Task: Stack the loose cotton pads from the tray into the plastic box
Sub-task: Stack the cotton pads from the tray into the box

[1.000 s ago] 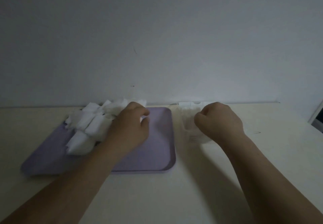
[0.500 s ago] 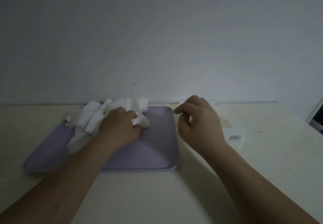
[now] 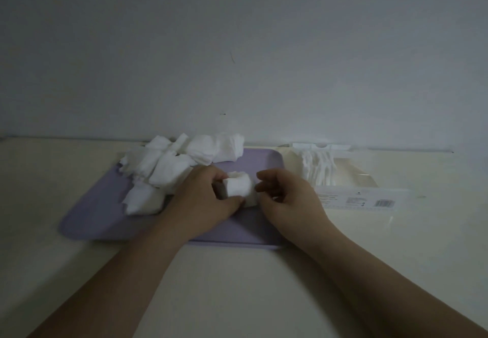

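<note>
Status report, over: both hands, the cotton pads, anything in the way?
Left hand grips a bunch of cotton pads over the tray. Right hand curled beside it, contact unclear. Loose pile on tray; plastic box to its right, path unblocked.

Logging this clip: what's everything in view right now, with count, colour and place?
loose cotton pads: heap, number unclear, white, far left of tray
held cotton pads: small bunch, white, above tray's middle
tray: one, lilac, on table
plastic box: one, clear, right of tray, white pads inside
labelled clear lid: one, barcode sticker, flat on the table in front of the box
table: one, cream
wall: grey-white, behind
left hand: grips held cotton pads
right hand: fingers curled beside them, contact unclear
</note>
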### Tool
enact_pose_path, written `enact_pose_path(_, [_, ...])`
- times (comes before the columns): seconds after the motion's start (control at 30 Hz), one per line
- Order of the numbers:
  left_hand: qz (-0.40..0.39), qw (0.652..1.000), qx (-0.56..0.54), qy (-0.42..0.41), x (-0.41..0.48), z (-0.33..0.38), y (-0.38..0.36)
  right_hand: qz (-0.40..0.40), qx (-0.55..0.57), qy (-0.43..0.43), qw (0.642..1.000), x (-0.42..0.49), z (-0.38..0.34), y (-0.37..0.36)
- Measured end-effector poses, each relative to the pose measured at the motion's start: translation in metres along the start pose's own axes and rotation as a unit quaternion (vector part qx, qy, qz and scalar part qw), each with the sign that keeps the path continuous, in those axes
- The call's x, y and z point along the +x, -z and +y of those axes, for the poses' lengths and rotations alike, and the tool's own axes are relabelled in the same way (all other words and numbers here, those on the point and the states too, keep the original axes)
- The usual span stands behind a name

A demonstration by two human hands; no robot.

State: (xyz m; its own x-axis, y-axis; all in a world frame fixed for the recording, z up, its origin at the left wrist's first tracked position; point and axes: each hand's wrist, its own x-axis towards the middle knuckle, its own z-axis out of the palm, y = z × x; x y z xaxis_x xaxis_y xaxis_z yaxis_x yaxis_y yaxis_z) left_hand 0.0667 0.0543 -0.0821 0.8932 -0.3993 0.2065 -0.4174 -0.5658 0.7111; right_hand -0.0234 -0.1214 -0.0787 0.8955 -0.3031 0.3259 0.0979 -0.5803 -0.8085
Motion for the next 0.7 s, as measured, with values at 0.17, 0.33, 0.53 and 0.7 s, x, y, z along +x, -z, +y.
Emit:
enact_pose_path(0.17, [0.062,0.994,0.0,-0.09,-0.001,0.002,0.001,0.008,0.031,0.004,0.999,-0.002,0.002,-0.006])
enact_pose_path(0.33, [0.061,0.987,-0.11,-0.097,-0.009,0.015,0.009,-0.002,0.117,0.018,0.993,-0.003,-0.001,-0.005])
enact_pose_path(0.53, [0.001,0.982,-0.121,-0.149,-0.013,0.016,0.006,-0.01,0.108,0.047,0.993,-0.004,-0.009,0.0])
enact_pose_path(0.7, [0.075,0.991,-0.076,-0.084,-0.004,0.006,0.006,0.071,0.028,0.031,0.997,-0.002,-0.003,-0.001])
